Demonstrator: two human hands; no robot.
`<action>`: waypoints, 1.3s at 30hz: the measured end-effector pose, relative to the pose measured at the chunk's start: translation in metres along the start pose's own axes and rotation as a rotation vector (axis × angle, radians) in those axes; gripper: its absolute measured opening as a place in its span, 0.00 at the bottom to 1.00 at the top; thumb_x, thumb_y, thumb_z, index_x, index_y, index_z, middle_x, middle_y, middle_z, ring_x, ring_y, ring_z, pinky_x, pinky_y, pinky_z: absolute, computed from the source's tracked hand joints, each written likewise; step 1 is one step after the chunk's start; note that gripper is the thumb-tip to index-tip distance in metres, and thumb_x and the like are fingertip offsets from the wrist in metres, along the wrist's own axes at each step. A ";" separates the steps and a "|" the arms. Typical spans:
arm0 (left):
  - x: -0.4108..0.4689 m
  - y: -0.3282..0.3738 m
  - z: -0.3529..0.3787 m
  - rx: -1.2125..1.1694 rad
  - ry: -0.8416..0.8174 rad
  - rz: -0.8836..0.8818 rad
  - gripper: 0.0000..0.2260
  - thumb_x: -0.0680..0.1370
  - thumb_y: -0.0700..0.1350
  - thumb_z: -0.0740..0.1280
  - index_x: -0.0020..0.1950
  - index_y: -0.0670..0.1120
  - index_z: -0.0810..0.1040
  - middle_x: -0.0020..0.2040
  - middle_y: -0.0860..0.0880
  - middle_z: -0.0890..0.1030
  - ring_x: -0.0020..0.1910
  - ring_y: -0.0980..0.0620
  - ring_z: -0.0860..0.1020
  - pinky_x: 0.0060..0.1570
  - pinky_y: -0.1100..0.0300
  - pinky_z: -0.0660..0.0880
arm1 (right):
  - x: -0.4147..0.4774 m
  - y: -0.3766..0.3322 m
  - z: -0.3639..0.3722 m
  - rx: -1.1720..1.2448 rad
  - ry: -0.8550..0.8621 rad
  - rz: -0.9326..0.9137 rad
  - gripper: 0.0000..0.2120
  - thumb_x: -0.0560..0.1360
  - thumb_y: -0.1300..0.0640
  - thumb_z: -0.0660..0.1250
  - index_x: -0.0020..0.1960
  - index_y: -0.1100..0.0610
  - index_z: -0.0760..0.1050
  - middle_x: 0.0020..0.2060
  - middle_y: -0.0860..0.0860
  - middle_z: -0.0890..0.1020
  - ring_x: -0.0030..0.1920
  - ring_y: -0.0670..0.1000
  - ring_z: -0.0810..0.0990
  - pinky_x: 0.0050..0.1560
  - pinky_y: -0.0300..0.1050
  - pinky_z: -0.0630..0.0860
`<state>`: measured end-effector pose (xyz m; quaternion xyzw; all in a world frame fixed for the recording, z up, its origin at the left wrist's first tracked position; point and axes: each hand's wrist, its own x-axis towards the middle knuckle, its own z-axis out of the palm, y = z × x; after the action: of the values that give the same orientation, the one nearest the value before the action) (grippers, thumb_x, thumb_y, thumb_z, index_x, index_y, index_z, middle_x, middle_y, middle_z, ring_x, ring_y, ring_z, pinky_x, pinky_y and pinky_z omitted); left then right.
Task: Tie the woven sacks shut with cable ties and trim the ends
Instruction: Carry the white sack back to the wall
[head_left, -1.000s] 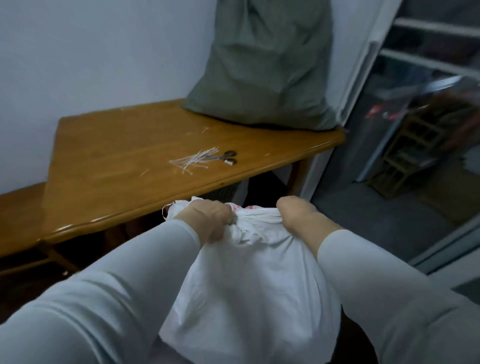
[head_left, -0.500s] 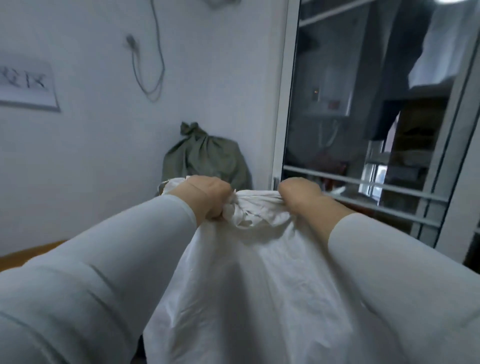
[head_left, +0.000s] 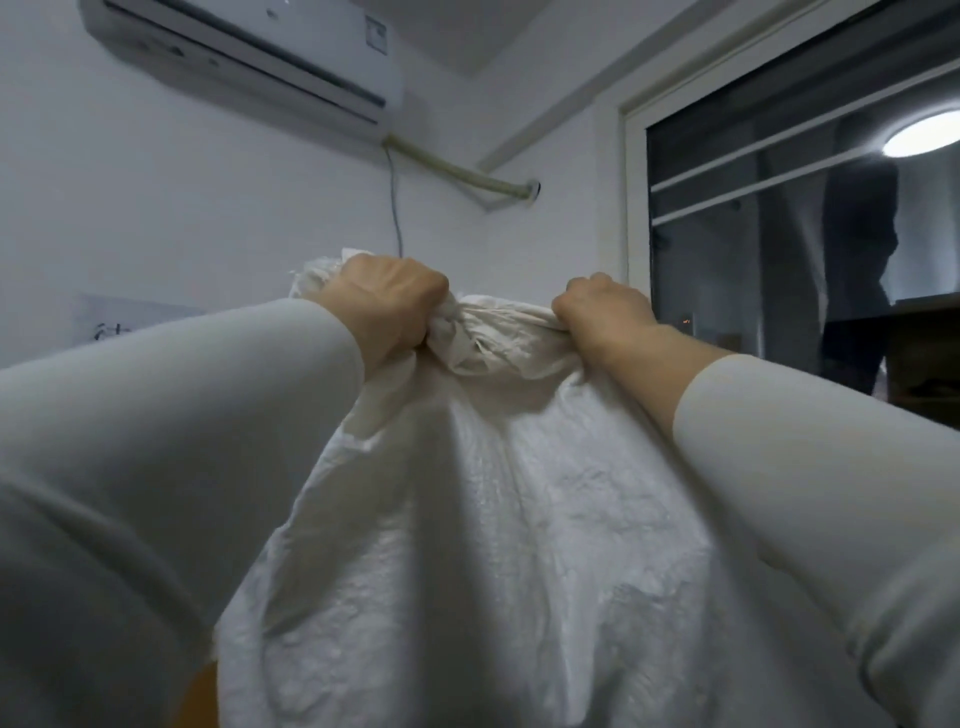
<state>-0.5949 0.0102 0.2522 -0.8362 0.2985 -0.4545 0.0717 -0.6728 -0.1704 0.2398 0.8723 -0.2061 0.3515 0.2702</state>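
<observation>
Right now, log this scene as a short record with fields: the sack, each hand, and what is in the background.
sack: white woven sack, mouth gathered into a bunch at the top, no cable tie visible
left hand: left hand fisted on the bunched neck
right hand: right hand gripping the neck beside it
background: air conditioner on the wall, dark window at right
tools: none in view

White painted walls (head_left: 208, 208). White wall-mounted air conditioner (head_left: 244, 57) top left, beige drain hose (head_left: 457, 174) and thin grey cable (head_left: 396, 208) below it. Dark white-framed glass window (head_left: 779, 218) right, reflecting round ceiling light (head_left: 922, 136).
</observation>
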 end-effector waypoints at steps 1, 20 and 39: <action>0.005 -0.017 0.004 0.021 0.001 -0.008 0.15 0.75 0.46 0.64 0.62 0.51 0.73 0.60 0.45 0.78 0.58 0.43 0.77 0.44 0.57 0.66 | 0.013 -0.014 -0.001 0.012 0.011 -0.004 0.16 0.77 0.67 0.56 0.63 0.62 0.71 0.61 0.59 0.72 0.64 0.60 0.68 0.55 0.51 0.71; 0.054 -0.257 0.172 0.415 -0.140 -0.183 0.11 0.76 0.41 0.62 0.57 0.49 0.75 0.54 0.45 0.78 0.55 0.42 0.76 0.40 0.57 0.64 | 0.216 -0.296 0.071 0.472 0.032 -0.048 0.17 0.75 0.68 0.56 0.62 0.61 0.73 0.62 0.59 0.75 0.63 0.59 0.72 0.57 0.49 0.71; 0.128 -0.297 0.424 0.493 -0.246 -0.216 0.11 0.79 0.43 0.58 0.61 0.48 0.71 0.59 0.47 0.79 0.59 0.45 0.76 0.49 0.58 0.69 | 0.352 -0.433 0.285 0.490 -0.034 -0.245 0.16 0.75 0.68 0.59 0.61 0.59 0.71 0.59 0.57 0.72 0.62 0.59 0.69 0.47 0.48 0.69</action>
<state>-0.0735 0.1153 0.2160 -0.8693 0.0775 -0.4134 0.2594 -0.0570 -0.0731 0.1803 0.9358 -0.0123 0.3411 0.0880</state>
